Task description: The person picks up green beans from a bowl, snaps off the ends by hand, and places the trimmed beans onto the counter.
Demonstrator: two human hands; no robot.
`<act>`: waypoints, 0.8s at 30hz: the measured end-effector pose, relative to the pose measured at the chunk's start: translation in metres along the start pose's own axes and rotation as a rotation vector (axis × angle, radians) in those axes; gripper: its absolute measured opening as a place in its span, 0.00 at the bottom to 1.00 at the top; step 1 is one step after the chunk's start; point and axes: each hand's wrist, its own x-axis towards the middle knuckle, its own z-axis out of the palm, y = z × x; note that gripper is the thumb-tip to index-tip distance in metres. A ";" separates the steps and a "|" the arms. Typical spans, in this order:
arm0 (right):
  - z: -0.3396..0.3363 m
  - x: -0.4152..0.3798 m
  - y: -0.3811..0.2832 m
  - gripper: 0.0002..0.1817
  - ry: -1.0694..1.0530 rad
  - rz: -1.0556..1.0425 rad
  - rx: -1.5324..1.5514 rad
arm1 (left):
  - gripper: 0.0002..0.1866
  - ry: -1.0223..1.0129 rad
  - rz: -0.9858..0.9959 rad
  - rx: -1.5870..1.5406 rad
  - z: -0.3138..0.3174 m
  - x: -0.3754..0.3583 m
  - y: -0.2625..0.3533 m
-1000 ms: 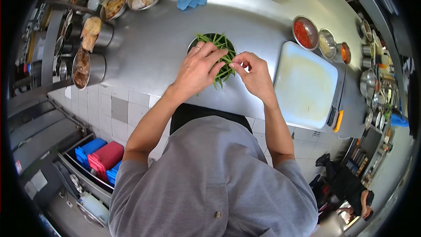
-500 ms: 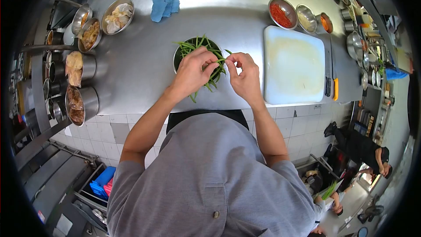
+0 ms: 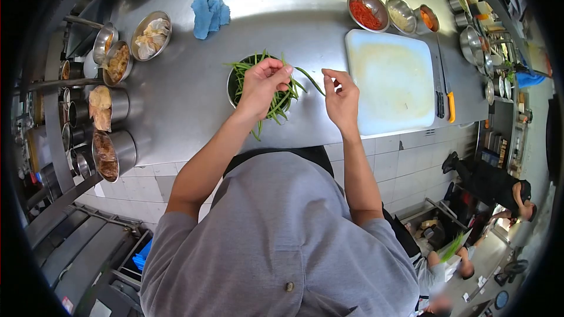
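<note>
My left hand [image 3: 265, 87] is over a metal bowl [image 3: 230, 89] of green beans [image 3: 276, 105]. Its thumb and forefinger pinch one end of a long green bean [image 3: 310, 78], which slants down to the right. Close to the bean's other end is my right hand [image 3: 341, 100], with its thumb and forefinger drawn together. Whether anything thin lies between those fingertips is too small to make out. Several beans hang over the near rim of the bowl.
A white cutting board [image 3: 390, 82] lies to the right, with a yellow-handled knife [image 3: 451, 105] beside it. Behind it stand bowls of red shreds [image 3: 365, 14] and other cut food. A blue cloth [image 3: 210, 14] and food containers [image 3: 120, 103] are to the left. Other people [image 3: 493, 182] are at the far right.
My hands have moved apart, the right one shifting right and slightly down. A single bean now stretches out from my left hand. The view has shifted slightly.
</note>
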 end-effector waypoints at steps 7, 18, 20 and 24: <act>-0.006 -0.014 -0.016 0.08 -0.290 0.231 0.367 | 0.05 -0.015 0.064 -0.191 0.004 0.000 0.000; 0.000 -0.015 -0.019 0.05 -0.147 0.188 0.383 | 0.04 -0.062 0.147 0.104 0.000 -0.017 -0.002; 0.002 -0.016 -0.020 0.06 -0.098 0.180 0.369 | 0.04 -0.090 0.147 0.224 -0.003 -0.022 -0.008; 0.012 -0.020 -0.013 0.06 -0.004 0.157 0.392 | 0.04 -0.119 0.101 0.287 0.005 -0.040 -0.019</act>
